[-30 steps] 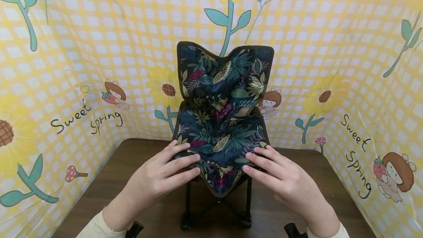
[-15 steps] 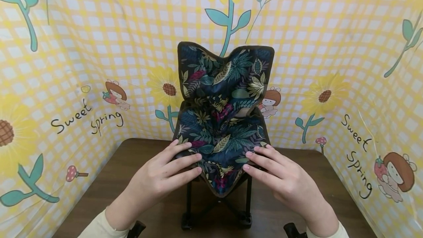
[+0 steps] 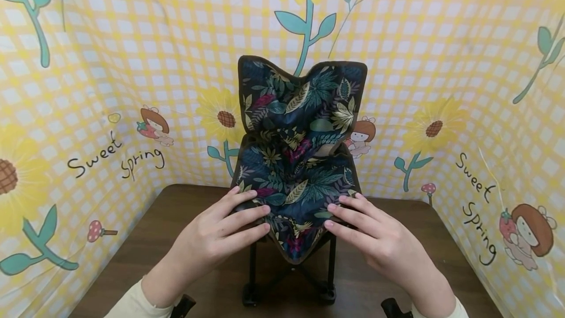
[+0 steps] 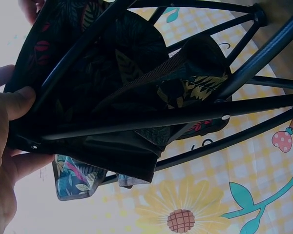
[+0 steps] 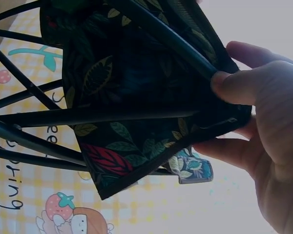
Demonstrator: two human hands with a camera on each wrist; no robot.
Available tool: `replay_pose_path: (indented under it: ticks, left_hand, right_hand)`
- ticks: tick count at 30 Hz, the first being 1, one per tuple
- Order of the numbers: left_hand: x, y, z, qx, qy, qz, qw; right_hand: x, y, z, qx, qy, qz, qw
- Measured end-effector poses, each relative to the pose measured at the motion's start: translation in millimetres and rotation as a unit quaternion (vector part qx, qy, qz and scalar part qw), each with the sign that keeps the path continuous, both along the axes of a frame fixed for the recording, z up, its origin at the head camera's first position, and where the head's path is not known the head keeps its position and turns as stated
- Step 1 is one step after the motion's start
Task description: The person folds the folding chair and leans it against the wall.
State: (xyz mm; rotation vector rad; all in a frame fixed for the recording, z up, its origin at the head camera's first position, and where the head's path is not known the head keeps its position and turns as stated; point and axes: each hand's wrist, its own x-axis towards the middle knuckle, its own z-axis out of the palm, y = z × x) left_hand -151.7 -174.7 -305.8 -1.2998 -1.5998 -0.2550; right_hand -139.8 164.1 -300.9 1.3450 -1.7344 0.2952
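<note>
In the head view, the left wrist [image 3: 161,283] lies toward seven o'clock and the right wrist [image 3: 428,286] toward five. Backs uppermost, the left grip [image 3: 212,234] slants its slightly spread fingers [image 3: 244,219] toward two o'clock, the right grip [image 3: 381,237] toward ten. Below, the left thumb [image 4: 22,102] and right thumb [image 5: 229,86] oppose the fingers in a pinch.

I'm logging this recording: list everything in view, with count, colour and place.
Chair: 1, dark leaf-print fabric, black frame, standing on the table.
Table: 1, brown, under the chair.
Backdrop: at least 1, yellow-and-white check with flowers, behind and on both sides.
Wrist-side objects: 2, black, one by each wrist, partly cut off.
Sleeves: 2, cream, bottom edge.
Left grip: 1, bare, holding the seat's near left corner.
Right grip: 1, bare, holding the near right corner.
</note>
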Motion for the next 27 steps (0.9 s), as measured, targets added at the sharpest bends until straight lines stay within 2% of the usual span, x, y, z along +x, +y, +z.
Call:
replay_pose_path:
  ticks: [5,16,27]
  left_hand:
    - [1.2,-1.4,0.3,-0.004,-0.005,-0.005,1.0000]
    - [3.7,-8.5,4.4,-0.042,-0.008,0.007,0.9991]
    - [3.3,-5.6,6.6,-0.041,0.000,0.006,0.9991]
  right_hand:
    - [1.5,1.0,-0.4,0.004,-0.007,0.000,1.000]
    - [-1.0,1.0,-1.1,0.005,0.014,0.002,1.000]
    - [-2.4,0.1,2.6,0.004,0.039,0.002,0.999]
